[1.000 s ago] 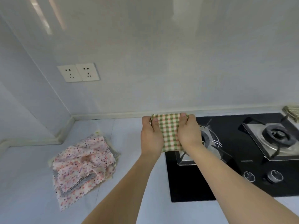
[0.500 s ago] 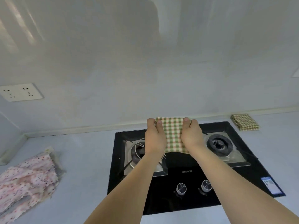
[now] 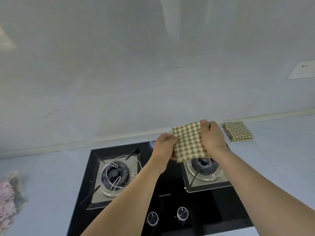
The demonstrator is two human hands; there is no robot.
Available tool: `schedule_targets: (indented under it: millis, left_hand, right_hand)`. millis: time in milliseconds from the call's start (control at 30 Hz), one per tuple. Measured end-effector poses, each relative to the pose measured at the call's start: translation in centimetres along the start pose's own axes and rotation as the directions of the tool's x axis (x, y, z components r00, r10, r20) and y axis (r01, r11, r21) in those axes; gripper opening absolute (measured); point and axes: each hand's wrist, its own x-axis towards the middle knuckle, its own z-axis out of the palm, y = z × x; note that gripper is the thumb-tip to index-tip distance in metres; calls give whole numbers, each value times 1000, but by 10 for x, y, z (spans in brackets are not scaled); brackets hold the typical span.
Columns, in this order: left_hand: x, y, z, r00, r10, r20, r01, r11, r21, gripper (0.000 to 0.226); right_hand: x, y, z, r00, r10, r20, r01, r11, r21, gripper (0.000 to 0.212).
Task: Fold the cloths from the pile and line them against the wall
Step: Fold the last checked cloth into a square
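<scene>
The pile (image 3: 9,195) has slid to the far left edge of view, well apart on the counter (image 3: 42,184). Over the stove (image 3: 170,193), the left hand (image 3: 164,146) and right hand (image 3: 213,136) each pinch a side of the folded cloth (image 3: 189,142), now carried rightward to near the placed cloth (image 3: 237,132) by the wall (image 3: 153,74). Setting down looks next.
</scene>
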Motion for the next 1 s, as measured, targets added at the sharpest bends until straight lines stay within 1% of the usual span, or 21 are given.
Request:
schedule_targets:
  millis: [67,133,167,233,300,333,433,500,667,733,867,1000]
  left_hand:
    - [16,-4,37,999,-30,15,28,996,88,9]
    - [35,-10,74,999,-42,-4,42,984,174,10]
    - [45,-13,94,999,-43,-16,45,979,197,10]
    - [64,-22,133,998,-47,-28,53,972,230,9]
    - [83,-31,172,997,-60,-39,68,965,255,9]
    - [94,-35,190,997,-63,-48,74,962,263,11]
    - [130,-38,237,996,-66,-67,82,958,275,11]
    - [156,-39,264,994,-75,-76,92,964,251,10]
    - [221,-56,312,991,-64,-114,91,964,251,6]
    - [239,-68,325,989,-64,-131,98,957,273,6]
    - [262,-82,339,986,-50,-158,93,957,276,6]
    - [276,-90,343,986,-39,-162,95,931,354,8]
  right_hand:
    - [24,20,-27,997,77,22,-77,997,20,50]
    - [51,46,-53,982,172,83,-178,982,67,55]
    - [65,60,-65,969,212,127,-224,970,94,53]
    - [91,88,-93,925,301,230,-337,932,135,41]
    - [114,111,-120,876,376,302,-426,897,120,33]
    - [127,122,-132,863,393,317,-443,891,102,31]
    - [173,150,-158,851,406,333,-458,884,96,28]
    - [206,169,-166,850,422,315,-466,881,79,27]
    - [280,203,-160,882,396,256,-417,908,34,35]
    - [298,216,-157,887,387,253,-402,916,8,36]
    - [321,236,-154,895,378,236,-384,923,-22,27]
    - [328,247,-149,900,352,256,-342,936,-84,33]
